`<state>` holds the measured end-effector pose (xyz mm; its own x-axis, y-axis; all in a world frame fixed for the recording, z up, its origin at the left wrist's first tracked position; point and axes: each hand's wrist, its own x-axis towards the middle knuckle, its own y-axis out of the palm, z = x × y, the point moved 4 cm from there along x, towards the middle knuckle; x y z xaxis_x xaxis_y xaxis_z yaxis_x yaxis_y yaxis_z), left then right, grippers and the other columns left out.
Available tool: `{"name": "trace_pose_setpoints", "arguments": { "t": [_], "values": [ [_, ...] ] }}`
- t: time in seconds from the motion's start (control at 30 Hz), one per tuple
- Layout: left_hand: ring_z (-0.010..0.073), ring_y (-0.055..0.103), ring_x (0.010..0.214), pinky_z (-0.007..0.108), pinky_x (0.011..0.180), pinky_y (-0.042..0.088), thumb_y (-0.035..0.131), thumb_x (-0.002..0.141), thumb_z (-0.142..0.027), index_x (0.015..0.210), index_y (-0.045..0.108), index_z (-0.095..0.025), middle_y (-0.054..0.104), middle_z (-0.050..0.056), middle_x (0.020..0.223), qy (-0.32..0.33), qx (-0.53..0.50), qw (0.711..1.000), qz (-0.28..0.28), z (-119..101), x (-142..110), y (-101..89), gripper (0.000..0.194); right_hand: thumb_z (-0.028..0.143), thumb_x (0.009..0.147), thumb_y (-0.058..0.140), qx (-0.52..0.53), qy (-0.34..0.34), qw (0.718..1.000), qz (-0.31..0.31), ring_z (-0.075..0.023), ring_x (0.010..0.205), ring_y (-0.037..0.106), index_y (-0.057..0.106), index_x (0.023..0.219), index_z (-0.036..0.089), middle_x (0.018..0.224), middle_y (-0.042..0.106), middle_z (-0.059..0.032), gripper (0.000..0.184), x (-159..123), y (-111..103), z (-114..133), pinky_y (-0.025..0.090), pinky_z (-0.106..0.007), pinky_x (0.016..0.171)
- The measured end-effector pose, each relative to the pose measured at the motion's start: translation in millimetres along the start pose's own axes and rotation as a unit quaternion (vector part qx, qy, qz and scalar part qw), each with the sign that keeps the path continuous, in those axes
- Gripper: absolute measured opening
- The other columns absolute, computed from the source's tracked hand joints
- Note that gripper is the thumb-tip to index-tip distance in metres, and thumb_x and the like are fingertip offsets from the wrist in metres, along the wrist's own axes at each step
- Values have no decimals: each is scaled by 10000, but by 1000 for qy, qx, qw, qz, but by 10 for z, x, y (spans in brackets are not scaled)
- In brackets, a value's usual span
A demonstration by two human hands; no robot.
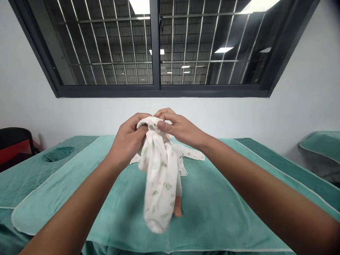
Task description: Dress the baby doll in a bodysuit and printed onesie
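Both my hands hold up a small white garment [158,177] with a faint leaf print, above a teal towel [212,212] on a massage bed. My left hand [127,140] grips its bunched top edge from the left. My right hand [176,125] pinches the same edge from the right, thumb and fingers pressed together. The cloth hangs down between my forearms. Behind it lies a baby doll [177,209], mostly hidden; one foot and a white printed sleeve [190,153] show.
The bed [23,173] has a face hole [57,153] at the far left. A dark red chair [14,143] stands at the left, another teal-covered bed [321,143] at the right. A barred dark window [159,46] fills the wall ahead.
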<state>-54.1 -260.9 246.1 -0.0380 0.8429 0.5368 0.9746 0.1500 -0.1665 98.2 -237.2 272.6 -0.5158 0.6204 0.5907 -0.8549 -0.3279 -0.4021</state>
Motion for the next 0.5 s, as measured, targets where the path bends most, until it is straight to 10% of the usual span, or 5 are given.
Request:
{"name": "trace_pose_setpoints", "arguments": {
  "t": [0.1, 0.3, 0.4, 0.5],
  "values": [
    [134, 565, 582, 222, 515, 429, 596, 782, -347, 986, 665, -183, 633, -5, 715, -75, -82, 993, 31, 101, -11, -43, 271, 492, 744, 709, 65, 61, 996, 30, -148, 760, 555, 616, 729, 196, 814, 558, 4, 311, -89, 77, -50, 455, -292, 711],
    [262, 666, 800, 356, 717, 530, 749, 697, -409, 920, 704, -126, 717, 101, 862, -202, -133, 911, 335, 298, -359, 127, 363, 601, 751, 655, 283, 151, 942, -103, -122, 601, 517, 527, 723, 206, 660, 534, 31, 416, -215, 150, -440, 455, -269, 612],
    [232, 665, 825, 337, 758, 529, 714, 754, -391, 1018, 673, -152, 714, 84, 894, -208, -207, 920, 261, 351, -391, 163, 359, 660, 771, 587, 265, 218, 935, -90, -151, 677, 572, 585, 808, 207, 740, 616, 0, 455, -377, 228, -639, 478, -281, 644],
    [177, 654, 728, 271, 675, 526, 664, 797, -448, 975, 658, -145, 697, 60, 823, -220, -276, 926, 135, 444, -366, 187, 352, 638, 721, 657, 199, 258, 941, 88, -195, 826, 619, 659, 892, 185, 898, 678, -46, 484, -588, 379, -673, 494, -289, 695]
  ]
}}
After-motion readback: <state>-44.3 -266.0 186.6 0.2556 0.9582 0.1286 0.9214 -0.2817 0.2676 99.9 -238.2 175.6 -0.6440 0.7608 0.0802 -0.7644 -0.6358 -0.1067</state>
